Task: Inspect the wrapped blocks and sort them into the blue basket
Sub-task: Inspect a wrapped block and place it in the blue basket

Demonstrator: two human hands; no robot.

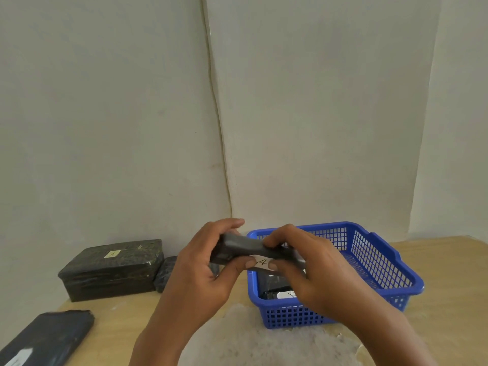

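Nearest, a flat dark packet (pixel 50 336) lies on the table (pixel 443 326). Both hands, left hand (pixel 208 270) and right hand (pixel 314 270), have fingers pinching a wrapped block (pixel 237 248) labelled A, just over the blue basket (pixel 380 262). Further back sits a big block (pixel 111 269).

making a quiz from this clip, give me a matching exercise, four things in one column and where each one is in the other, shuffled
Things:
1. held block
2. blue basket
3. large block
4. flat package

Places:
a. near left corner of the table
b. gripped by left hand and right hand
c. back left, by the wall
d. on the table, right of the hands

Pairs: 1-b, 2-d, 3-c, 4-a
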